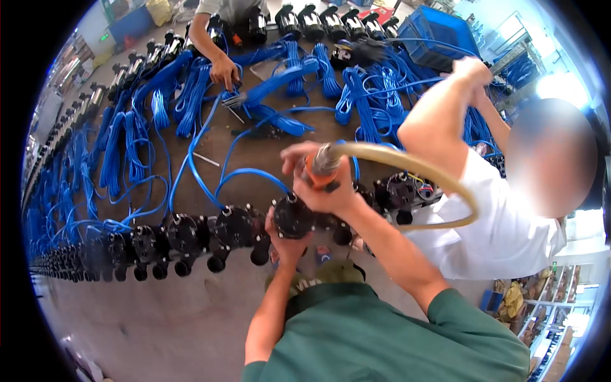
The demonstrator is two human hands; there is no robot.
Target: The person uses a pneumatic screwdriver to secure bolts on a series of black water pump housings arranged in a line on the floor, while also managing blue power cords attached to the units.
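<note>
My left hand [287, 245] is wrapped round the near side of a black pump [293, 218] with a round top, which stands in the row along the bench's near edge. A blue cable [249, 172] arches away from its top. In my right hand [332, 194] is an orange pneumatic screwdriver [320, 170], held upright above and just right of that pump. A tan air hose [417, 164] loops from the tool's metal top toward the right. The screwdriver's lower tip is hidden behind my hand and the pump.
More black pumps [184, 233] line the near edge to the left. Bundled blue cables [356, 102] cover much of the bench [216, 137]. Metal-bodied pumps [312, 24] and a blue crate [439, 38] stand behind. A white-shirted person [484, 216] works close on my right; another person's hand [224, 71] is across.
</note>
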